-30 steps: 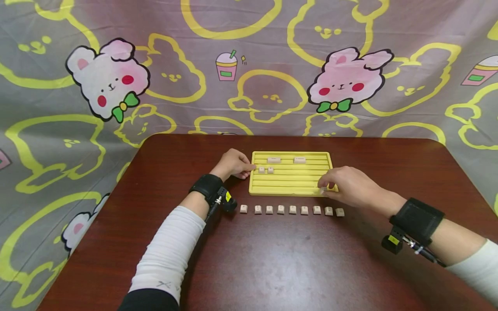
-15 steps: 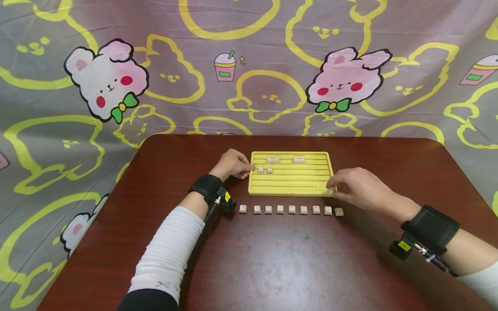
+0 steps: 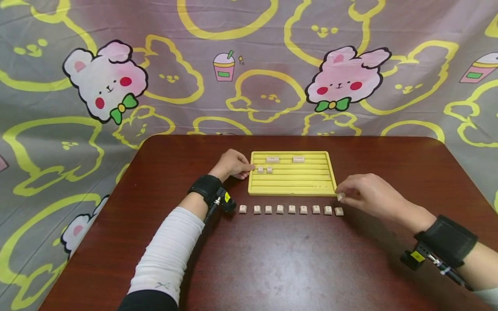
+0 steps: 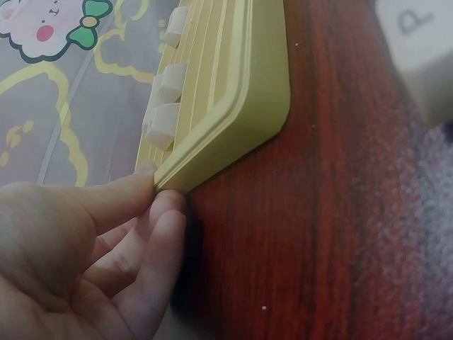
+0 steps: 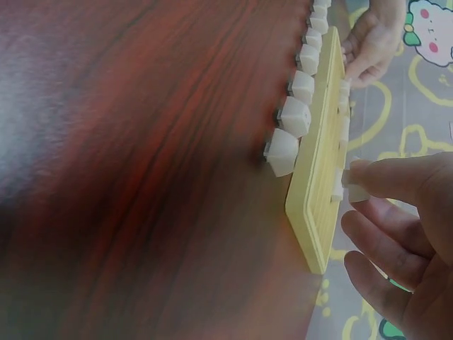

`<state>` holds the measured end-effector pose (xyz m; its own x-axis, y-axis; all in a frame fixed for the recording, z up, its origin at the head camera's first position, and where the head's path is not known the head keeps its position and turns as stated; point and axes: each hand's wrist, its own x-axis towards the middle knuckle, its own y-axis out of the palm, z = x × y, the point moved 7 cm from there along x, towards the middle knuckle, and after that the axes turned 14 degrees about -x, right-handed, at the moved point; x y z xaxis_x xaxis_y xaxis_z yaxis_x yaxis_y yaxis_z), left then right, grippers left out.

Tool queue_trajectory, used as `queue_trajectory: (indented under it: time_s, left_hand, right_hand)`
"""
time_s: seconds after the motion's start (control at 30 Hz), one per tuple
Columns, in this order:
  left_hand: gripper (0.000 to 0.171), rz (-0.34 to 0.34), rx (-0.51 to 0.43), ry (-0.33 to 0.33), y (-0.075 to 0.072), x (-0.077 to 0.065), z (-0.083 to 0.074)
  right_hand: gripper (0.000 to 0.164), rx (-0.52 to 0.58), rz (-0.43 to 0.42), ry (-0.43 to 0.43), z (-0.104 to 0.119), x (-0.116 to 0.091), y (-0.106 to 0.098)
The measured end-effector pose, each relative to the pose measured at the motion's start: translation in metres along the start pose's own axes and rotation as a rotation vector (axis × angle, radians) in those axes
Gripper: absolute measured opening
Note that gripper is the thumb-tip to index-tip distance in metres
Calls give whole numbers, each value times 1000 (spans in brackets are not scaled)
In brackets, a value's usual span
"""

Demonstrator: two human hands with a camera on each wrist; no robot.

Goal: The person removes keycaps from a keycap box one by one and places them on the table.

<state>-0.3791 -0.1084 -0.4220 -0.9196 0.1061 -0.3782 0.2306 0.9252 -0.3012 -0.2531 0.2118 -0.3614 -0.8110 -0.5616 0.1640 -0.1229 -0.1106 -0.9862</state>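
My left hand [image 3: 234, 164] pinches the left edge of a yellow ridged tray [image 3: 288, 192]; in the left wrist view the thumb lies on the rim with fingers against the outer side. Between thumb and fingertips my right hand [image 3: 367, 193] holds a small off-white keycap [image 3: 340, 197], just off the tray's near right corner. Two wide keycaps, one on the left [image 3: 272, 160] and one on the right [image 3: 298, 159], sit in the tray's back row. Below them, two small keycaps [image 3: 265, 170] stand side by side at the left.
Several loose keycaps [image 3: 292, 210] form a line on the dark red-brown table [image 3: 272, 268] in front of the tray. One keycap marked P [image 4: 417, 28] shows large in the left wrist view. A patterned cloth [image 3: 268, 56] hangs behind the table.
My right hand has moved right and toward me with the keycap, from over the tray's near right corner to just outside it. The left hand stays on the tray's edge.
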Motion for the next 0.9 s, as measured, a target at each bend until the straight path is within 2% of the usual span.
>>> queue_trajectory:
  time_s: [0.43, 0.9]
  left_hand:
    - [21, -1, 9, 12, 0, 0, 2]
    - [21, 5, 18, 33, 0, -2, 0]
  right_hand:
    - [19, 34, -7, 19, 0, -17, 1]
    - [17, 12, -1, 34, -3, -27, 5]
